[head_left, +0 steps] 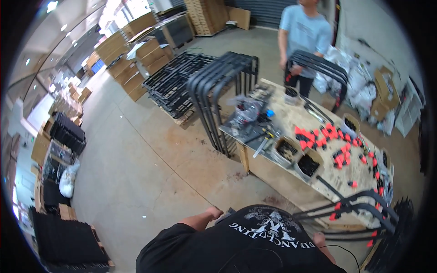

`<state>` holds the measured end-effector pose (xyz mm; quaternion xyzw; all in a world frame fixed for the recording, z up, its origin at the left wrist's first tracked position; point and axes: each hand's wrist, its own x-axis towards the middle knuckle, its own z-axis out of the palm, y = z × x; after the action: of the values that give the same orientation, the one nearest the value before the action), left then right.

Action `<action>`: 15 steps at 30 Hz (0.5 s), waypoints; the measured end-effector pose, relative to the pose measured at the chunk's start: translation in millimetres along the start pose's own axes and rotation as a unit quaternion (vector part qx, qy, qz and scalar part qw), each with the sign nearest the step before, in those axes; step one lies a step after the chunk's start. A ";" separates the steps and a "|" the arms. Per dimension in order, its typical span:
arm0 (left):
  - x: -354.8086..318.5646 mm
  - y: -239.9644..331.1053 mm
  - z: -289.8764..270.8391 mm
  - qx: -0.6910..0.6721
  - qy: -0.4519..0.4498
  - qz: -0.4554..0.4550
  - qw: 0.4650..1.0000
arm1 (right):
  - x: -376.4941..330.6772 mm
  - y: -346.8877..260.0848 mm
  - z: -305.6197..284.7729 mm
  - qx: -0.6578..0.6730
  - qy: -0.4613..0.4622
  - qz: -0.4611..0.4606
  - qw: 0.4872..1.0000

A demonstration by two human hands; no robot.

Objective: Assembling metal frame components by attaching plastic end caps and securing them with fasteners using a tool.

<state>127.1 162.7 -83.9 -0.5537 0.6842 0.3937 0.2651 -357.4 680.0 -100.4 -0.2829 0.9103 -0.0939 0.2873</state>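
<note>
My left hand (215, 212) is at the front of my body, closed, with a small dark thing (231, 210) beside it, mostly hidden by my black shirt. My right hand (319, 237) shows only in part past the shirt's right edge, close to the black bent tube frames (359, 207); its fingers cannot be made out. Those frames lean over the near right end of the wooden worktable (273, 88), with red pieces on some tubes. Many red and black plastic parts (332, 132) lie scattered on the tabletop. Two bins of black parts, one a whitish tub (287, 150), stand at its near edge.
Across the table a person in a light blue shirt (306, 34) holds another black tube frame (318, 61). More bent frames (223, 82) stand at the table's left end, beside a pallet of black frames (180, 82). Cardboard boxes (118, 54) and stacked black panels (63, 236) line the left.
</note>
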 end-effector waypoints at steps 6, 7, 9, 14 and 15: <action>0.9 -9.8 -117.4 -0.137 0.052 -0.005 0.989 | 82.2 -239.3 -16.6 0.236 -0.021 0.084 0.968; 1.4 -24.4 -129.8 -0.150 0.060 -0.013 0.987 | 97.0 -266.7 -15.9 0.226 -0.028 0.066 0.971; 0.9 -50.6 -145.7 -0.187 0.071 -0.049 0.978 | 121.9 -318.3 -15.9 0.210 -0.041 0.034 0.976; 31.1 -131.5 -161.6 -0.162 0.098 -0.093 0.977 | 180.5 -414.7 -17.2 0.172 -0.075 -0.036 0.982; 31.0 -138.4 -162.5 -0.174 0.071 -0.136 0.973 | 195.4 -434.3 -17.7 0.162 -0.083 -0.053 0.982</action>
<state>265.1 -0.1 -53.3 -0.7056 0.5406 0.4267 0.1668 -299.2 211.9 -32.9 -0.2876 0.8395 -0.2317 0.3986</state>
